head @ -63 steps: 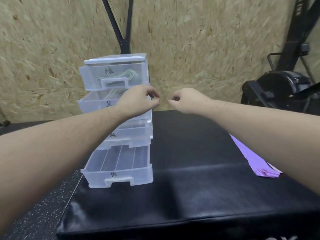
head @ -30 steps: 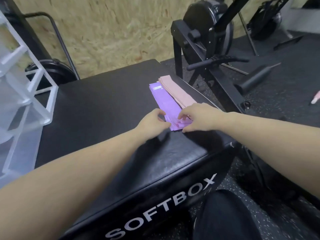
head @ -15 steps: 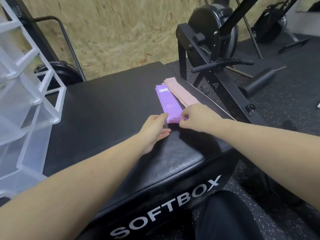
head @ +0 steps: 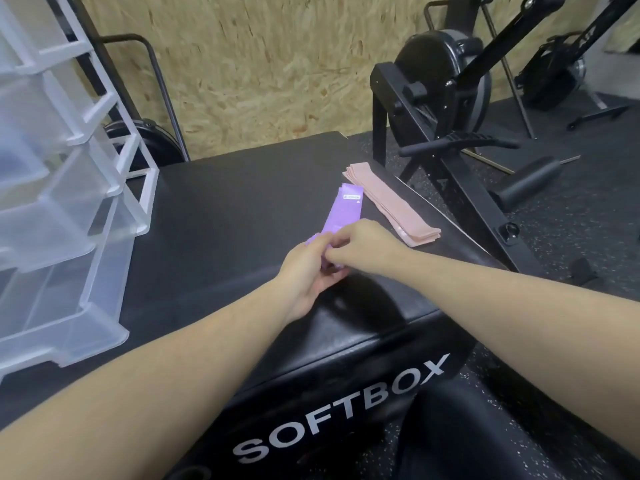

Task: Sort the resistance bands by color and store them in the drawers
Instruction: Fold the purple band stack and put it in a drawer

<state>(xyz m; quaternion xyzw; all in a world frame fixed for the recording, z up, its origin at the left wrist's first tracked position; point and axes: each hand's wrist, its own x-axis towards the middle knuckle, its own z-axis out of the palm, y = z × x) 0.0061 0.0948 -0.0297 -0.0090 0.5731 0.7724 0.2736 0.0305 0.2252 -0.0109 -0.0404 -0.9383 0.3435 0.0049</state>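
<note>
Black padded box (head: 214, 216) bears pink bands (head: 391, 206) beside purple bands (head: 343, 213), pinched by both hands (head: 332, 258).

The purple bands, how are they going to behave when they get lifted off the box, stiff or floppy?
Probably floppy: the purple bands are thin flat strips lying flush on the black box. Likely light, since the left hand and right hand pinch only the near end. The stacked layers may slide apart, as the pink bands fan at their edges.

A black padded box (head: 225, 216) marked SOFTBOX carries everything. On its left side stands a clear plastic drawer unit (head: 69, 237). Near its right edge lies a stack of pink bands (head: 391, 206), with purple bands (head: 343, 213) just beside it.
</note>
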